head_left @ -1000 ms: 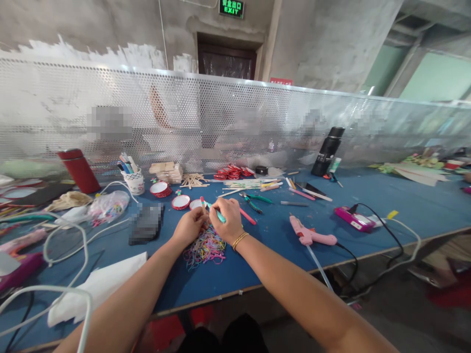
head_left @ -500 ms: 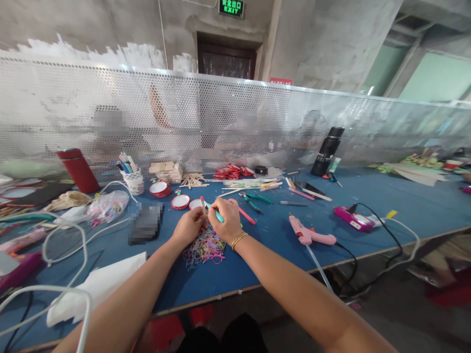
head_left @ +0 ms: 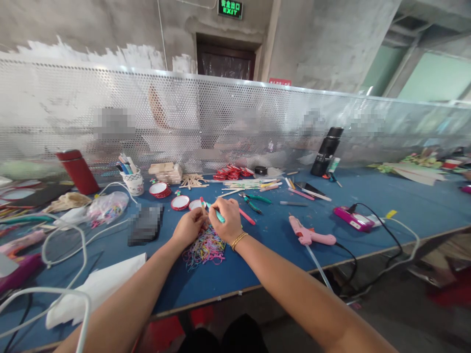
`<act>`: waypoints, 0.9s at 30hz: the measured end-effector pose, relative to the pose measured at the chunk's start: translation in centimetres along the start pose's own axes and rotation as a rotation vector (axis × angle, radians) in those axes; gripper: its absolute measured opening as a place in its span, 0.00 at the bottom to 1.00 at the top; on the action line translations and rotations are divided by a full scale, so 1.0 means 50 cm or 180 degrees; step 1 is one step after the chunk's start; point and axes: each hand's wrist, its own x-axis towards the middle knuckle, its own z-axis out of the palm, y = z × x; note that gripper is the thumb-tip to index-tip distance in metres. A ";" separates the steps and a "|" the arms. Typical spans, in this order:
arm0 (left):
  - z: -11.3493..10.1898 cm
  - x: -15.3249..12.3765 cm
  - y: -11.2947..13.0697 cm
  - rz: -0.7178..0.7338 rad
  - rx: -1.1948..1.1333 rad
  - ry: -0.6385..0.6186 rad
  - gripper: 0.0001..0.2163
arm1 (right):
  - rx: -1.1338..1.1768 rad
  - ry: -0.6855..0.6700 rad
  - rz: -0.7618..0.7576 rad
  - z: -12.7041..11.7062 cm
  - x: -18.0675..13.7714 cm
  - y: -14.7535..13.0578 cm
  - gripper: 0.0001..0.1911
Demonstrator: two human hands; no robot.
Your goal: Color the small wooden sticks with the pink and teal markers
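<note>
My left hand point(head_left: 189, 226) is closed around the lower part of a slim wooden craft stick point(head_left: 202, 204), which stands upright with a red upper end. In my right hand point(head_left: 230, 221), wearing a gold bracelet, is a teal marker point(head_left: 220, 216) gripped like a pen. The marker's tip end is close beside the stick; whether it touches I cannot tell. Beneath both hands lies a loose pile of multicoloured rubber bands or cords point(head_left: 205, 251). Just behind are round red-rimmed white pieces point(head_left: 180, 202). My fingers hide the stick's lower end.
Right of my hands lie green-handled pliers point(head_left: 253, 201) and a pink glue gun point(head_left: 309, 234) with a cord. A phone point(head_left: 145, 224), white paper point(head_left: 101, 284) and white cables are on the left. A red bottle point(head_left: 78, 171), pen cup point(head_left: 133, 181) and black bottle point(head_left: 327, 152) stand along the perforated screen point(head_left: 176, 117).
</note>
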 end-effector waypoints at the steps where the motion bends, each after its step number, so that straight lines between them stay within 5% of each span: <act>1: 0.000 0.000 0.000 -0.0008 -0.0014 -0.0006 0.08 | 0.0023 0.0003 -0.0017 0.000 0.000 0.000 0.07; 27: 0.000 0.000 0.000 0.0039 0.0047 -0.0029 0.08 | 0.0094 -0.0017 -0.0178 0.001 0.000 0.000 0.07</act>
